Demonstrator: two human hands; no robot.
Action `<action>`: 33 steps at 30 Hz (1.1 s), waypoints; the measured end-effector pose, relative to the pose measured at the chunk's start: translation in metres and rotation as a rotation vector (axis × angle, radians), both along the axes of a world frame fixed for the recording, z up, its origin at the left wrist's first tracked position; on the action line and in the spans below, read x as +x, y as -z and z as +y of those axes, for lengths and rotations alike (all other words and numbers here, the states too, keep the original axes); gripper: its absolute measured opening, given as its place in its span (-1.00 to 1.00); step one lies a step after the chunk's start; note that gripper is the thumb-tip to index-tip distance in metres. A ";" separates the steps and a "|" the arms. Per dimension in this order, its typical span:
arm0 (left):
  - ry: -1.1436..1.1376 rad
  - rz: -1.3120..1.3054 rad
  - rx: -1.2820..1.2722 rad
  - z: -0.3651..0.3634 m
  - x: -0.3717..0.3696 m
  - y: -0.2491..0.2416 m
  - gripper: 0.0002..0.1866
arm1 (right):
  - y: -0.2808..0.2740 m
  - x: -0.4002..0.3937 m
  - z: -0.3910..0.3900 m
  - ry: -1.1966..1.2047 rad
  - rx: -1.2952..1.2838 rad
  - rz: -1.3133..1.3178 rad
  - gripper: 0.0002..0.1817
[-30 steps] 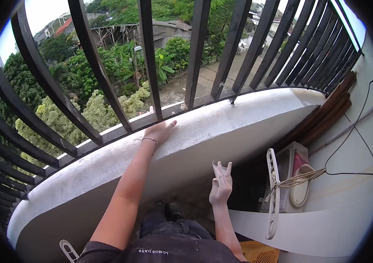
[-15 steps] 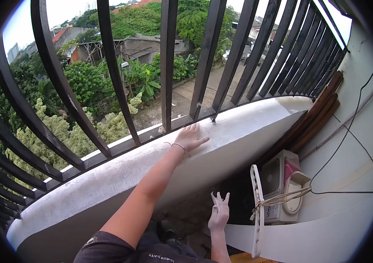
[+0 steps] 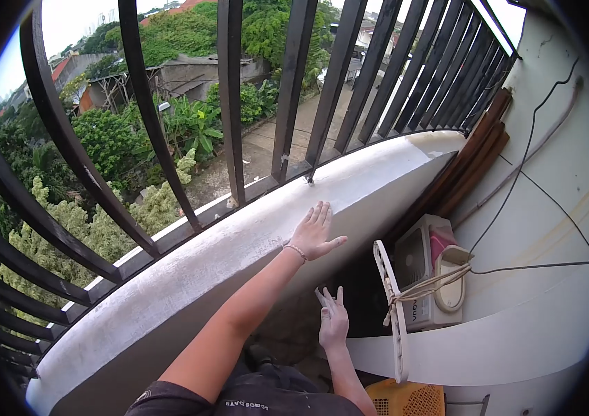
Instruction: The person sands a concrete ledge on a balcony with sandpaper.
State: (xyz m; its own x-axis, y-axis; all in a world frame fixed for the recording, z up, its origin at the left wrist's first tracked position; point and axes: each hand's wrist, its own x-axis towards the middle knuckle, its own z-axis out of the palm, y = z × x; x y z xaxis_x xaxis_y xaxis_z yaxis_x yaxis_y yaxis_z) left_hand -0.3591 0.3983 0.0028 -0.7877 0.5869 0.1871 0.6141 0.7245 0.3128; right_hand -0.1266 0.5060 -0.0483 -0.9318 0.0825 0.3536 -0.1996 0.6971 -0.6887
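Ledge is my reference: white, curved, running bottom-left to upper right. Black railing stands along its far edge. My left hand lies flat on top of the ledge, fingers spread, gripping nothing. My right hand hangs below the ledge on the near side, fingers partly raised, empty. Right of the ledge: white rack tied with cord, leaning against a boxy unit by the wall.
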 end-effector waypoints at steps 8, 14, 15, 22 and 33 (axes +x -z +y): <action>0.451 0.029 -0.041 -0.036 0.042 0.007 -0.14 | -0.010 -0.002 0.004 -0.052 0.012 0.057 -0.53; 0.158 0.272 -0.170 -0.072 0.039 -0.016 0.01 | -0.014 -0.016 0.014 0.098 -0.225 0.012 -0.53; -0.011 0.174 -0.145 -0.075 0.036 -0.017 0.05 | -0.013 -0.023 0.018 0.074 -0.190 0.053 -0.52; -0.169 -0.012 -0.269 -0.097 0.024 -0.027 0.11 | -0.018 -0.057 0.008 -0.013 -0.177 0.094 -0.51; 0.078 0.009 -0.115 -0.170 0.104 -0.034 -0.05 | -0.063 -0.130 -0.007 -0.359 0.233 0.238 -0.50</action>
